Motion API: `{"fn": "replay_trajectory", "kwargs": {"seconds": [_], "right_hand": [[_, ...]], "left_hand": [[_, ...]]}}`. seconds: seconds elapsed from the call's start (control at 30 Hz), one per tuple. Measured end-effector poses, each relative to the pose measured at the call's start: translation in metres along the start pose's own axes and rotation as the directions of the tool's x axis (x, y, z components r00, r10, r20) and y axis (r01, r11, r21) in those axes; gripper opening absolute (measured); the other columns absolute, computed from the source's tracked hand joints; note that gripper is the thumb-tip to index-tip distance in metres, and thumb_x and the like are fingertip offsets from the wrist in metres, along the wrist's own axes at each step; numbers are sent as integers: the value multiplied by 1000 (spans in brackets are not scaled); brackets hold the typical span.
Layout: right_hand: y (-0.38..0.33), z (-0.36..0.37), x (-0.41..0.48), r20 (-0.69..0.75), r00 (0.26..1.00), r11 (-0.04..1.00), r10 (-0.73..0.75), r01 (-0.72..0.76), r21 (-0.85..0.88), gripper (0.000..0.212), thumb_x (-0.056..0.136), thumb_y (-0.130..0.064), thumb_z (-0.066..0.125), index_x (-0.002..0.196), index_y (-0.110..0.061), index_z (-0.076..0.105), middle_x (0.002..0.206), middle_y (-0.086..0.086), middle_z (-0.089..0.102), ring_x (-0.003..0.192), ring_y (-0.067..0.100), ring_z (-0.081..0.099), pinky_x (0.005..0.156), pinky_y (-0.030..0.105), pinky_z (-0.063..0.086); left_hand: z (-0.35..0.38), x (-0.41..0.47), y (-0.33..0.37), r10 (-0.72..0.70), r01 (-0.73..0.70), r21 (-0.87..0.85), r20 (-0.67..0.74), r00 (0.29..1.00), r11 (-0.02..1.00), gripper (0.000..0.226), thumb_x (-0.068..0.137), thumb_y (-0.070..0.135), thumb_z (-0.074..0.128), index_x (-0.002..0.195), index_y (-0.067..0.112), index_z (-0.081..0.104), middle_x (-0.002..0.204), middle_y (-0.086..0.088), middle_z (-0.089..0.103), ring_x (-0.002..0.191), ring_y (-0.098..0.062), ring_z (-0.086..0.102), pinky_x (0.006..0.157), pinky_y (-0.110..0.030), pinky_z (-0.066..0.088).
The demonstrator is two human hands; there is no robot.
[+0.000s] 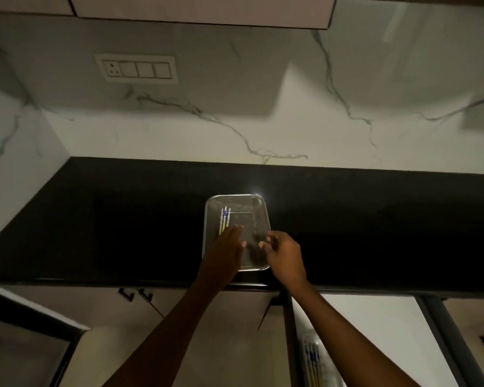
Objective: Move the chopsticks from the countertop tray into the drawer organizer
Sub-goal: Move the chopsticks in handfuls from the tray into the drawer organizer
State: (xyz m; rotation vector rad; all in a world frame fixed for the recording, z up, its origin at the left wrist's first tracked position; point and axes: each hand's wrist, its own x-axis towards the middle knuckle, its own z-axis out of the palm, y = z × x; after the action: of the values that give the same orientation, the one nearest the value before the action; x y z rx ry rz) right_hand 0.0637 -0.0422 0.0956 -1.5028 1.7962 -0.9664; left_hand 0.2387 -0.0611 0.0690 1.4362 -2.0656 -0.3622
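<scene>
A shiny metal tray (263, 216) sits on the black countertop near its front edge. A few chopsticks (224, 219) with white, blue and yellow ends lie along the tray's left side. My left hand (226, 251) reaches into the tray with fingers stretched out, its fingertips at the chopsticks' near ends. My right hand (284, 254) hovers over the tray's right front corner, fingers loosely curled and empty. Below the counter, an open drawer holds a white organizer (317, 364) with several chopsticks in it.
The black countertop (109, 227) runs the width of the view, backed by a white marble wall with a switch plate (137, 69). Cabinet fronts with dark handles (136, 295) stand below left. The drawer's dark frame (447, 339) stretches lower right.
</scene>
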Motion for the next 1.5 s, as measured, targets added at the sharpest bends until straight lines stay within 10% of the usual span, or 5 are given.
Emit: {"fn": "replay_trajectory", "kwargs": {"seconds": [0.17,0.6,1.17,1.37,1.5], "right_hand": [[-22,59,31,173,957,968,233,-245,51,10,86,-23,75,82,-26,67,76,-12,64,86,15,69,75,25,55],[-24,125,65,284,805,843,520,-538,-17,18,93,-7,65,107,3,70,92,17,70,71,19,63,77,35,57],[-16,121,66,271,790,773,550,-604,194,18,91,1,63,108,3,66,103,20,69,86,23,65,89,38,57],[-31,102,41,333,857,762,394,-507,403,16,84,4,68,98,-6,69,92,11,77,73,13,71,59,21,55],[-29,102,24,350,892,837,288,-412,360,13,82,2,71,88,-10,71,91,14,78,75,19,71,64,27,58]], "left_hand": [[-16,2,-33,-68,69,-15,12,998,998,31,103,21,49,131,10,56,127,-8,58,100,-21,65,78,-26,52],[-25,-1,-91,-288,287,-74,5,958,955,29,104,24,47,130,17,57,125,-1,60,93,1,54,67,0,32],[-13,-3,-93,-335,329,-178,-4,942,927,21,100,21,58,118,11,63,107,-1,64,92,-13,63,78,-24,53],[-28,23,-72,-584,654,-624,362,727,428,22,97,18,66,112,3,67,96,-8,73,82,-18,72,64,-24,59],[-43,35,-59,-520,651,-669,436,735,359,3,94,12,68,94,10,70,91,-12,75,69,-15,74,53,-19,57]]}}
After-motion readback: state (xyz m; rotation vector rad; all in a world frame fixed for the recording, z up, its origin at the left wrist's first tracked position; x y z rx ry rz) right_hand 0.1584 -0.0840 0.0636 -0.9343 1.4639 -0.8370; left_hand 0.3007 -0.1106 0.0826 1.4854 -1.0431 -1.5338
